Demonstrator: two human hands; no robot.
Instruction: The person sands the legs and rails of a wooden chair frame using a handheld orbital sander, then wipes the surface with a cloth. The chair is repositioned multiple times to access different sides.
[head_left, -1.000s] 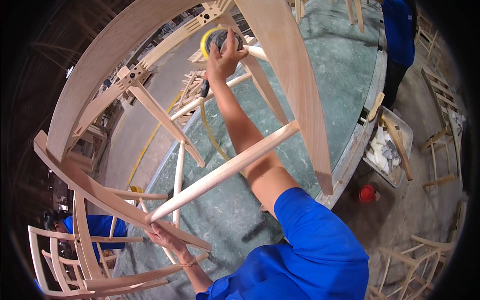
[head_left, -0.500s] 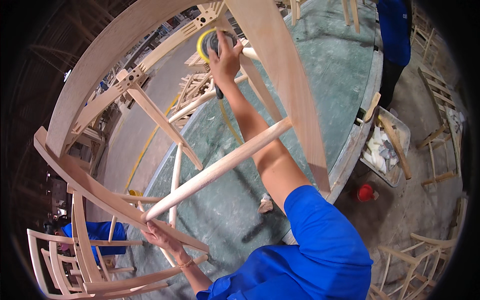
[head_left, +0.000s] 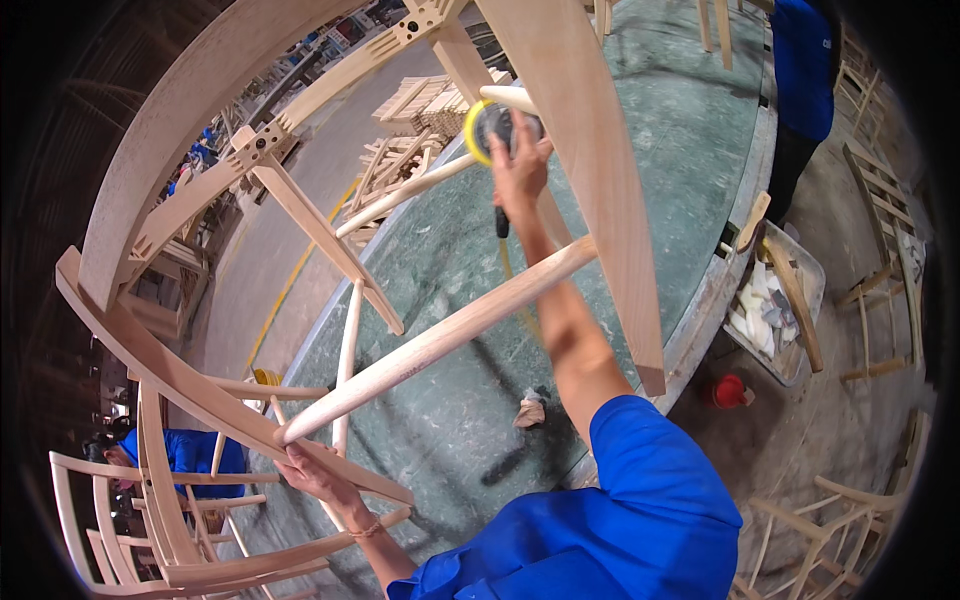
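Note:
A pale wooden chair frame is tilted up over the green tabletop, its legs and rungs spanning much of the view. In my right hand is a round sander with a yellow-edged pad and a hose trailing from it. My right arm reaches behind the near rung, and the sander sits by the far leg and its short rung; whether the pad touches wood I cannot tell. At the lower left, my left hand grips the chair leg close to where the near rung joins it.
A crumpled cloth lies on the green tabletop. Beyond are stacked wood pieces. To the right are a tray of scraps, a red container and more chair frames. Co-workers in blue stand far right and at left.
My right hand has brought the sander rightward and somewhat nearer, away from the far corner joint. The chair frame has shifted slightly in view. My left hand keeps its grip on the leg.

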